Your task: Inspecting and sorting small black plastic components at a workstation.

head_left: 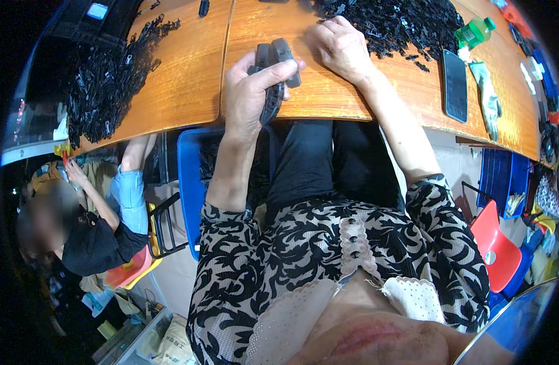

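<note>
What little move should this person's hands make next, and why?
Perhaps the right hand should reach into the pile of black pieces: it is beside that pile on the table, while the left hand grips dark chunky parts. I can't tell whether the right hand holds anything, so that's only a guess.

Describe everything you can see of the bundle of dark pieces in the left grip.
The bundle of dark pieces is black to dark grey and looks like smooth, hard plastic. Blocky, rounded ends sit side by side at the top; below, a curved, ridged part narrows downward. It stands roughly upright, tilted slightly, over the front part of the wooden table. The left grip encloses it, the thumb crossing its front and hiding its middle. I can't tell the count or whether pieces are joined.
</note>
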### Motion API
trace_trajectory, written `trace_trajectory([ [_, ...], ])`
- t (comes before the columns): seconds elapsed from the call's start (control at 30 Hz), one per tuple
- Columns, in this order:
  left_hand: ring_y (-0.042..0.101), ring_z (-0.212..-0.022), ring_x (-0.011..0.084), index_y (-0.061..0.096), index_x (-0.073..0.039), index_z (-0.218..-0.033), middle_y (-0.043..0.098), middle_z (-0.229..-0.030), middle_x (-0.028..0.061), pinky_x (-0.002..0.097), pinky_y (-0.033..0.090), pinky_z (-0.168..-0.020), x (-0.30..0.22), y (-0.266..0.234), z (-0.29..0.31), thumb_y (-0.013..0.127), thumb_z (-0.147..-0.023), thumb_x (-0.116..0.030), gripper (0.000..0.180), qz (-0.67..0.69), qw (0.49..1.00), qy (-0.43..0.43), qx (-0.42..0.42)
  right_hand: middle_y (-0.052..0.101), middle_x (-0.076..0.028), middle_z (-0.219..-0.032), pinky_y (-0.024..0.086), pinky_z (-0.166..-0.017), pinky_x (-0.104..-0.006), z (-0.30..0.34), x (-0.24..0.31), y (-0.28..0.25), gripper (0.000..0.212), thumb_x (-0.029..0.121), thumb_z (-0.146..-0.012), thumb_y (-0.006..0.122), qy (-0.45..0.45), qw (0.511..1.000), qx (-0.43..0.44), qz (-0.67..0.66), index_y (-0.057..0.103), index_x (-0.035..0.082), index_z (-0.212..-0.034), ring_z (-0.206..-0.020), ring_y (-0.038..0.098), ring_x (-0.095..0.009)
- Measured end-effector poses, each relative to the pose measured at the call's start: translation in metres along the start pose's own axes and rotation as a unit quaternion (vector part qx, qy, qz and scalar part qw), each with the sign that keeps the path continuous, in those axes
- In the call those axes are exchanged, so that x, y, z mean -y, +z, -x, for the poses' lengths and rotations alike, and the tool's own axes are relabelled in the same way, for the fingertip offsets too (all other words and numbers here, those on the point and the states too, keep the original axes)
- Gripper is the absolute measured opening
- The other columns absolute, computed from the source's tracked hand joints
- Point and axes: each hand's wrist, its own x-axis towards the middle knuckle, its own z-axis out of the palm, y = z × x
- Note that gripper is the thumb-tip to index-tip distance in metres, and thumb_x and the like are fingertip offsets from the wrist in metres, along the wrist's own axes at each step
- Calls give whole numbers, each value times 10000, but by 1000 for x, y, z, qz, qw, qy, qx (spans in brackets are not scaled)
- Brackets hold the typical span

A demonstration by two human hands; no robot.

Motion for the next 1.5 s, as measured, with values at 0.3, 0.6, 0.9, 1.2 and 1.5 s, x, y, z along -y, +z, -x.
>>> trace_trajectory([
  [0.3, 601, -523, 134, 655, 21, -843, 677, -697, 111, 236, 461, -495, 0, -43, 33, 637, -891, -224, 251, -20, 996, -37, -79, 642, -67, -754, 537, -663, -377, -2, 2, 0, 134, 190, -823, 752, 5, 1000, 18, -3, 671, 87, -853, -775, 619, -259],
  [0.6, 673, -733, 188, 710, 13, -826, 707, -757, 73, 318, 488, -668, 75, -166, 144, 729, -831, -358, 372, -304, 906, -117, -269, 620, -67, -823, 508, -736, -367, -6, 12, -6, 125, 167, -832, 728, -7, 997, 71, -20, 717, 83, -923, -831, 595, -258],
  [0.9, 623, -660, 81, 700, 2, -888, 685, -686, 61, 271, 479, -617, -13, -153, 55, 681, -938, -229, 238, -432, 854, 115, -265, 638, -89, -855, 520, -729, -384, -6, 8, -4, 133, 125, -803, 735, 19, 997, 78, 15, 682, 64, -908, -845, 607, -275],
  [1.2, 669, -1072, 398, 669, 20, -1194, 701, -1130, 231, 458, 501, -954, -19, -172, -250, 672, -852, -517, 637, -674, 674, 115, -278, 661, -78, -918, 555, -697, -340, -17, 6, -10, 248, 41, -700, 756, -20, 993, -115, 8, 647, 48, -923, -837, 640, -264],
  [1.5, 644, -1125, 333, 459, 113, -1342, 602, -1245, 244, 459, 537, -1001, 16, -56, -198, 514, -986, -7, 379, 18, 999, 5, 30, 684, -74, -900, 543, -671, -328, -12, 2, -12, 210, 24, -720, 757, 4, 983, -185, 5, 669, 57, -908, -806, 651, -249],
])
